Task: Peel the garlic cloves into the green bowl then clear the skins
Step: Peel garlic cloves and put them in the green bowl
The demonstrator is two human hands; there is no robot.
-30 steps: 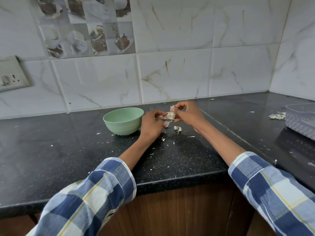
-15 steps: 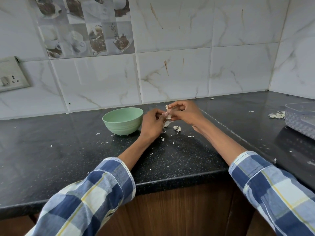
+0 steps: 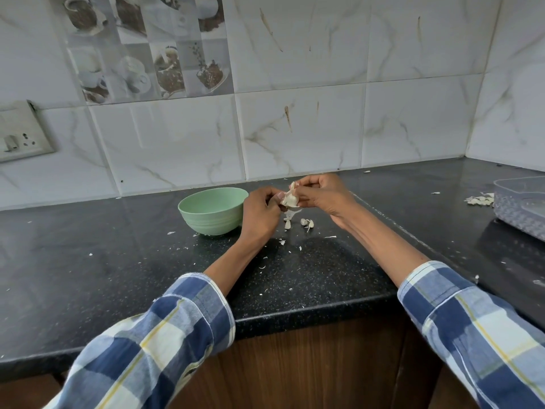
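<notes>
A pale garlic piece (image 3: 290,197) with loose papery skin is held above the black counter (image 3: 118,261) between both hands. My left hand (image 3: 261,215) pinches its left side and my right hand (image 3: 320,193) pinches its top and right side. The green bowl (image 3: 213,210) stands just left of my left hand; its inside is not visible. Garlic cloves (image 3: 306,222) and bits of skin (image 3: 288,224) lie on the counter under my hands.
A clear plastic container (image 3: 522,206) sits at the far right with a small heap of garlic skins (image 3: 480,199) beside it. Tiny skin flakes dot the counter. A tiled wall runs behind, with a switch plate (image 3: 20,134) at left.
Both hands stay together on the garlic; the fingers have shifted a little and the skin has been pulled at. The bowl has not moved.
</notes>
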